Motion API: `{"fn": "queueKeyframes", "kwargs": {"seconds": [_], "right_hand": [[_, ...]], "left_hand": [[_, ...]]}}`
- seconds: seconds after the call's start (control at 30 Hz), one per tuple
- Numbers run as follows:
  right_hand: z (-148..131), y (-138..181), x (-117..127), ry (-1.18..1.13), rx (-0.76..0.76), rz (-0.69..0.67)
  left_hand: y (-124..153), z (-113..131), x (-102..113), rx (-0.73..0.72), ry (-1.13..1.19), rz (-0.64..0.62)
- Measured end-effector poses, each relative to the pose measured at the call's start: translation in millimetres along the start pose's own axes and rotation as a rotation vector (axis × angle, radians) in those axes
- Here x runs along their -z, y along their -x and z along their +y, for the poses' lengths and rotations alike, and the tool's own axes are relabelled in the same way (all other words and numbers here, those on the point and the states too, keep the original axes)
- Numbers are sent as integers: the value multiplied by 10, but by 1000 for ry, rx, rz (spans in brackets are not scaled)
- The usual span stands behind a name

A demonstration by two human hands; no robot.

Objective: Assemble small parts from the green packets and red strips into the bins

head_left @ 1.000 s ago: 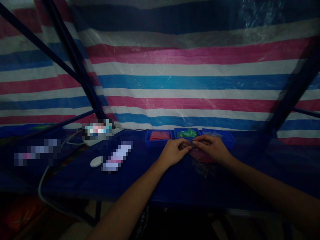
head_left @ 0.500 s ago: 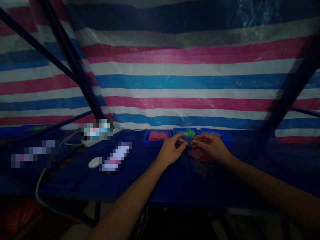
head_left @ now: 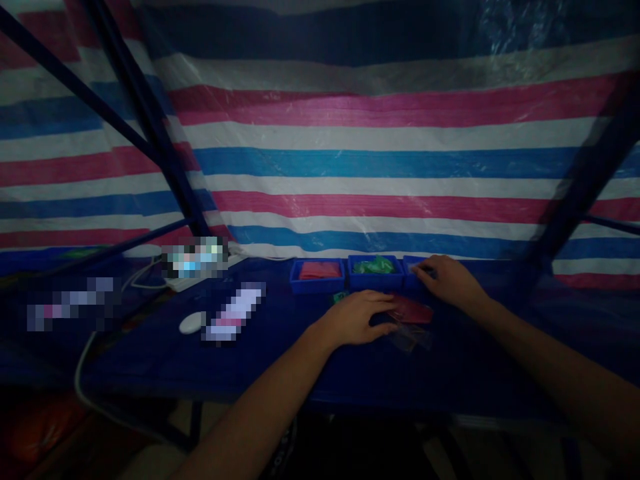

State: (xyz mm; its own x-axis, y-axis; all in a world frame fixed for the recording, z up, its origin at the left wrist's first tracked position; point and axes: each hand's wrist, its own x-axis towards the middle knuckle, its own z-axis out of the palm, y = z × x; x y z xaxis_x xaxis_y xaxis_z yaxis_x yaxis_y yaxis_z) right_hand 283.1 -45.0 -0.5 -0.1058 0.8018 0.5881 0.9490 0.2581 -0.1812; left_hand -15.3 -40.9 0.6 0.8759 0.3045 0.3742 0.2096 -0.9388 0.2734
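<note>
My left hand (head_left: 361, 316) lies palm down with its fingers and thumb apart. Its fingertips rest at the left edge of a flat red piece (head_left: 413, 310), and its thumb is by some clear plastic bags (head_left: 410, 337). Just behind this hand a small green packet (head_left: 341, 297) lies on the table. At the right blue tray (head_left: 413, 280), my right hand (head_left: 450, 283) has thumb and fingers drawn together. What they pinch, if anything, is too dark to make out; clear plastic shows in that tray, partly hidden by the hand.
Pink-red pieces fill the left blue tray (head_left: 317, 288), green packets the middle one (head_left: 373, 277). A white oval object (head_left: 193, 323) and a blurred-out phone-like slab (head_left: 234, 313) lie left on the blue table (head_left: 280, 367). Behind are a power strip (head_left: 200, 277), metal posts and a striped sheet (head_left: 380, 160).
My hands, together before around a small item, have parted. The left came down toward the red piece; the right moved right to the right tray. A green packet now shows behind the left hand.
</note>
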Motion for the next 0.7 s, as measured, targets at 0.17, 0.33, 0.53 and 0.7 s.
{"fn": "queueKeyframes", "kwargs": {"seconds": [0.17,0.33,0.53,0.7], "right_hand": [[-191,20,16,-52,57,52],[-432,66,84,-208,162,-1],[-586,139,141,-339,332,-314],[-650,163,140,-430,332,-416]], "left_hand": [[-19,-55,3,31,-5,-9],[-26,-101,-7,62,-28,-9],[0,-155,21,154,-57,21],[2,-162,77,164,-55,32]]}}
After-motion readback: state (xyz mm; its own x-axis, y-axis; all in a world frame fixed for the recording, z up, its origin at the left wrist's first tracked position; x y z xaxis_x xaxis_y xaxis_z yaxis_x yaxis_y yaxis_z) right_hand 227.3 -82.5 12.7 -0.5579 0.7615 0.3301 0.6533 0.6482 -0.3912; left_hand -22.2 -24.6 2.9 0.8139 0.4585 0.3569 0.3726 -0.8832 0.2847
